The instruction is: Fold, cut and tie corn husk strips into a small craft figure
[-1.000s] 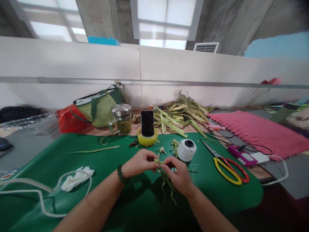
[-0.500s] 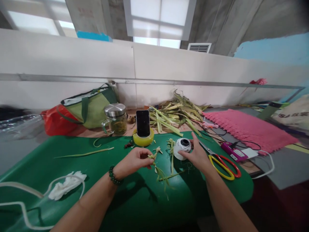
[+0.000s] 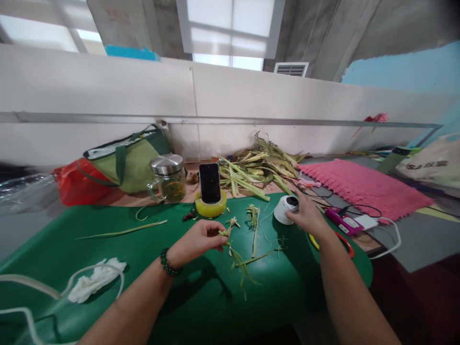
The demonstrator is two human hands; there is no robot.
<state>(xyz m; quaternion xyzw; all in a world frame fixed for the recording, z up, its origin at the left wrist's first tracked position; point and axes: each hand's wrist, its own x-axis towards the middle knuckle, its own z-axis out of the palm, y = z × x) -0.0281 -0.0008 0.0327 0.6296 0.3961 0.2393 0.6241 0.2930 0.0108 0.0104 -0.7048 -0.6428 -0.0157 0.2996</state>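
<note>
My left hand (image 3: 201,235) pinches a small knotted bundle of pale green plant strips (image 3: 232,242) between thumb and fingertips. Its loose ends hang down over the green mat. On the right, my right hand (image 3: 306,214) grips a white cone of thread (image 3: 282,211) with a dark top opening, tilted slightly. Fine thread trails from the cone across the mat. Between the hands lies another tied bundle of strips (image 3: 253,216) with a long stem. The scissors (image 3: 345,243), with yellow and red handles, are partly hidden under my right forearm.
Behind are a phone (image 3: 210,183) on a yellow tape roll (image 3: 211,206), a lidded glass jar (image 3: 171,182) and a heap of husks (image 3: 258,165). Further right lie a purple power strip (image 3: 343,222) and a pink cloth (image 3: 362,187). Crumpled tissue (image 3: 97,280) and cables sit left.
My right hand has moved the thread cone to the right, away from the tied bundle, and now covers part of the scissors. The left hand keeps its pinch. The view has shifted slightly.
</note>
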